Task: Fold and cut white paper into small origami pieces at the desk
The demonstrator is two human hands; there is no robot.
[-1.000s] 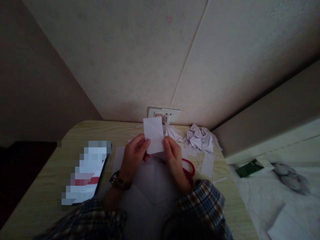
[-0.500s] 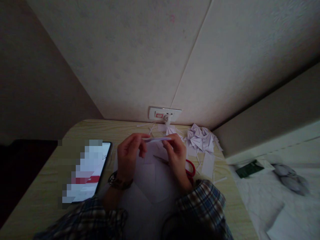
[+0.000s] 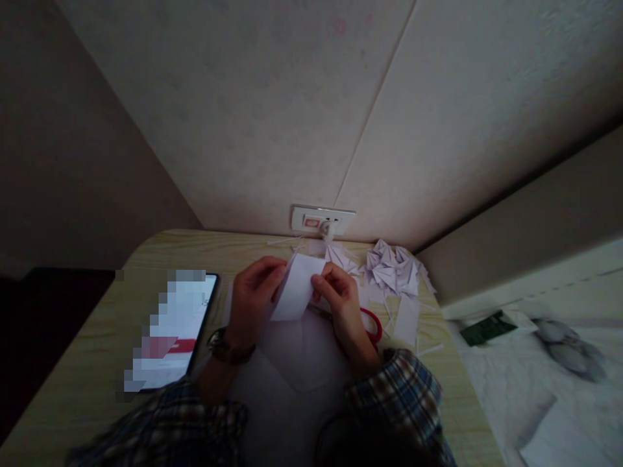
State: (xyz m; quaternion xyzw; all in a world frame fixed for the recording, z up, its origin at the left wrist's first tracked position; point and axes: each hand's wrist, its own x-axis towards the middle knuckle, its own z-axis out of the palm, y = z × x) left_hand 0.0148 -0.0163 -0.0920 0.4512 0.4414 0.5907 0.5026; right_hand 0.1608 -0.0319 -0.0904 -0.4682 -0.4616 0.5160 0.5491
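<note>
Both my hands hold a small white paper rectangle (image 3: 296, 288) above a wooden table (image 3: 87, 383). My left hand (image 3: 253, 298) pinches its upper left edge, a watch on that wrist. My right hand (image 3: 341, 301) pinches its right edge with thumb and fingers. The paper hangs down between the hands, tilted toward me. Under the hands lies a larger sheet of white paper (image 3: 296, 363). Red-handled scissors (image 3: 370, 326) lie on the table, partly hidden by my right hand.
A phone (image 3: 170, 331) with a lit screen lies at the left. A heap of folded white paper pieces (image 3: 392, 269) and paper strips sit at the back right. A wall socket (image 3: 322, 220) is behind. A bed with a green packet (image 3: 487, 329) is at the right.
The paper stood upright facing me, was then turned flat and edge-on, and now hangs down flipped between the hands. Both hands stayed in place, regripping it.
</note>
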